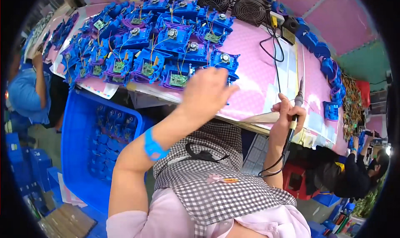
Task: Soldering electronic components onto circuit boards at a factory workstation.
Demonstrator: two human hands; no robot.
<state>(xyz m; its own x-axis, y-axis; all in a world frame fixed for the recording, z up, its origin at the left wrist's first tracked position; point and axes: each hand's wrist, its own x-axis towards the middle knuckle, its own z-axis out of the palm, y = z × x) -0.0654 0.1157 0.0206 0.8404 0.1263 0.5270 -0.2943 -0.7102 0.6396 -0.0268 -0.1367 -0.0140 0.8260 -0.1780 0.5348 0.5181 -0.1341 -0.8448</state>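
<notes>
Housings [170, 44] on table [254, 57], bin [71, 150] at left, fans [250, 11] behind

Soldering iron [298, 99] held tip-up in right hand [287, 116] at near edge of bench [254, 94]; blue housing [224, 62] by same edge partly covered by left hand [207, 91], contact unclear; similar housings [173, 42] crowded toward bench's left end.

The person's two hands [208, 92] and one soldering iron [298, 100] mid-frame; two fans [250, 11] at top; over a dozen blue housings [168, 40] upper left.

No lettering, number or sign can be read — not even on the checked apron's [250, 196] small pink-and-orange patch [216, 178].
</notes>
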